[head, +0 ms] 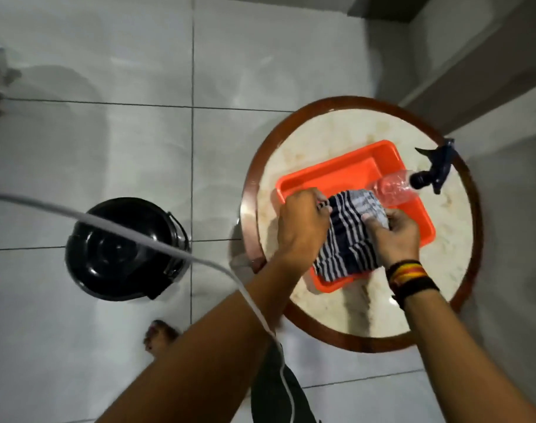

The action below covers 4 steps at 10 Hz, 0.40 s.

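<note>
A dark blue and white striped cloth [349, 239] lies bunched in an orange plastic tray [337, 175] on a small round table. My left hand [303, 224] grips the cloth's left edge with curled fingers. My right hand [395, 236], with striped bands on its wrist, pinches the cloth's upper right part. A clear spray bottle [395, 190] with a dark blue trigger head [434, 169] lies on its side across the tray's far right rim, just beyond my right hand.
The round table [367, 319] has a pale marbled top and a red-brown rim. A black bucket [123, 248] stands on the white tiled floor to the left. A white cable [156, 239] crosses above it toward me. My bare foot [159, 334] shows below.
</note>
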{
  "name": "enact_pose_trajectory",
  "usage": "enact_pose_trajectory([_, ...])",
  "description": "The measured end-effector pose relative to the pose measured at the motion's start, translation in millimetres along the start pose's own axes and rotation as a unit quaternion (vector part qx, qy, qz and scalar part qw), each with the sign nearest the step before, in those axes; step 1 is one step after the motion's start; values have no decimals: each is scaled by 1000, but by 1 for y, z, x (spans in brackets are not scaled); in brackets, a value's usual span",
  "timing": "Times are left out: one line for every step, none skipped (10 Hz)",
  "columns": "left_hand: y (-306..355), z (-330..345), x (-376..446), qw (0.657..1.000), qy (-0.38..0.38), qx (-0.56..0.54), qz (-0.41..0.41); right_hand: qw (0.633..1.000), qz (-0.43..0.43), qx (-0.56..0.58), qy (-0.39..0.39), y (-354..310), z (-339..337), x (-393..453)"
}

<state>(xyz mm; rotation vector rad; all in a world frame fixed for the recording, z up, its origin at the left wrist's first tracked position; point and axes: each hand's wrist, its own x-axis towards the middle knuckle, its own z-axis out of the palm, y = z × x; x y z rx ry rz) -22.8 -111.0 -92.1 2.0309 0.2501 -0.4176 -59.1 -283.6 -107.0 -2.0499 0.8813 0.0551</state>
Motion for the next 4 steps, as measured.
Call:
enact_pose_trajectory([6, 8, 9, 994, 8, 84, 65, 1000, -18, 5, -23, 5, 12, 16])
enact_pose_trajectory([2, 2, 10, 973, 1, 177, 147, 996, -51, -14, -67, 1, 21, 14])
enact_pose_trajectory([2, -9, 6, 939, -13, 272, 208, 986, -92, -127, -65, -11, 24, 1])
enact_pose_trajectory([-4, -21, 5, 894, 7, 372, 252, 965, -152, -203, -58, -16, 30, -16])
